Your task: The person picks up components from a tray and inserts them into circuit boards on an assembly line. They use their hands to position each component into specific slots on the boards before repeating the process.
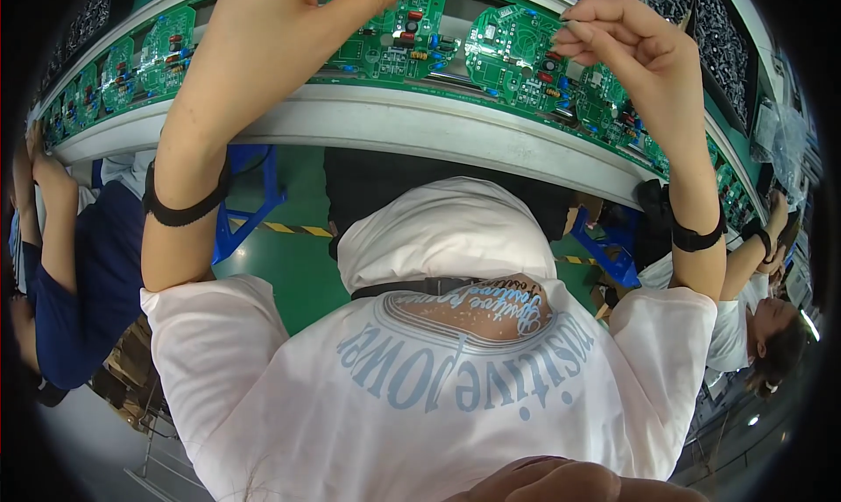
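Green PCBs (166,51), populated w/ small comps (549,66), sit in a row along the pale-railed track (420,121). Nearest the hands: L board (390,60), mid-track, partly covered by L hand (267,29), & R board (504,51), just right of it, btwn the track's near & far edges.

L hand reaches across the near edge toward the far one, thumb stretched over L board's far side; other fingers mostly hidden or cut off, so can't tell if it's gripping anything. R hand (644,55) hangs over R board's right side, thumb & index tips drawn close, narrow gap; can't tell if a tiny part's pinched there or if the tips touch the board.

Handling, best guess: boards light, thin, stiff, fairly smooth; comps fragile, could bend or pop loose if pushed sideways. Best hold prob. the bare rim, opp. edges, light pressure, clear of the red, blue & black comps.

Beyond the far edge, toward track's right end: small dark parts (736,46), heaped. Co-workers near both ends: navy sleeve (96,274) by the left, bare forearm (745,261) by the right.
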Available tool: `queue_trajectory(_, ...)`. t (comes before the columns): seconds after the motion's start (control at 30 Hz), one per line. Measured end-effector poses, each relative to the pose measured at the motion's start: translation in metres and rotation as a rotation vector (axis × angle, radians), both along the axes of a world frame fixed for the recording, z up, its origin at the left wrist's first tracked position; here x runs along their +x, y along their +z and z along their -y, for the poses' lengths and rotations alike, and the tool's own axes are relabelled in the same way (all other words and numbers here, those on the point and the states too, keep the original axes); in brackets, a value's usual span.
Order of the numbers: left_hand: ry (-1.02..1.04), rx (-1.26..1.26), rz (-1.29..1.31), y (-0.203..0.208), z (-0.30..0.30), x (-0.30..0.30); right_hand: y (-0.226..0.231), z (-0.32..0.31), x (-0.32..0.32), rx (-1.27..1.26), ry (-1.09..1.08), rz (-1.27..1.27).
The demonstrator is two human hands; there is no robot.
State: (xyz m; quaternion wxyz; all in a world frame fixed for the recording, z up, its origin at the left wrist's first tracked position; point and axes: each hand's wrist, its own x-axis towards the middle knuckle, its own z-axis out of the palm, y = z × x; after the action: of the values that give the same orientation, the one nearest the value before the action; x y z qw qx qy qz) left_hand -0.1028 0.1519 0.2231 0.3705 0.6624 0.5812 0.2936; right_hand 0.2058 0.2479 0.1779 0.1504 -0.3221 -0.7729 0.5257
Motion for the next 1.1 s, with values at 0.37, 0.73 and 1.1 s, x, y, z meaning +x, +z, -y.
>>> queue_trajectory(0.37,0.1,-0.135,0.215,-0.003,0.003,0.004,0.027,0.023,-0.049,0.355,-0.086,0.116)
queue_trajectory(0.73,0.073,-0.355,0.477,-0.013,-0.005,-0.012,0.028,0.026,-0.048,0.457,-0.064,0.192)
queue_trajectory(1.1,0.042,-0.378,0.537,-0.018,-0.004,-0.019,0.042,0.0,-0.04,0.693,-0.035,0.32)
